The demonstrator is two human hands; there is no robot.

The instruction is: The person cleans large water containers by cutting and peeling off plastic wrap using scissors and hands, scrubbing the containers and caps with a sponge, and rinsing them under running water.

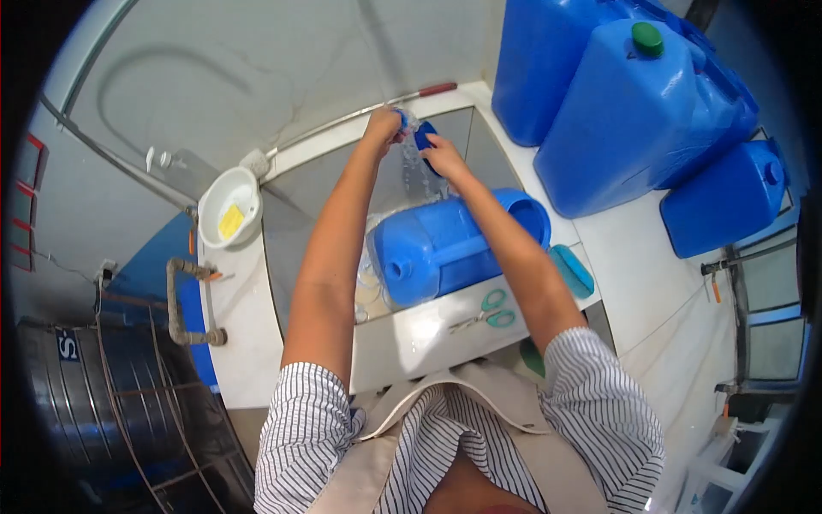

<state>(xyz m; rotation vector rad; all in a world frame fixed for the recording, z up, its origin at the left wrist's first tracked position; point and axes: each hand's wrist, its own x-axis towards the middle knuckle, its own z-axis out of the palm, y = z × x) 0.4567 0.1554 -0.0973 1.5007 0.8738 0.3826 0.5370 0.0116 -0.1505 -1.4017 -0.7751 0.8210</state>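
Over the far side of the sink (287, 218), my left hand (385, 130) is closed around a small blue, ring-like piece (399, 117). Close beside it, my right hand (443, 159) grips a dark blue object (425, 137) whose exact kind is unclear. Running water (411, 167) falls between and below the two hands. Under my right forearm a blue plastic jug (411, 248) lies on its side across the sink, its open mouth facing me. Part of the jug is hidden by that forearm.
Scissors with teal handles (497, 319) lie on the front ledge, a teal sponge (572, 271) to their right. At left sits a white bowl (205, 224) with a yellow sponge (230, 221). Large blue jerrycans (616, 128) crowd the right counter. A long-handled brush (342, 120) lies along the back ledge.
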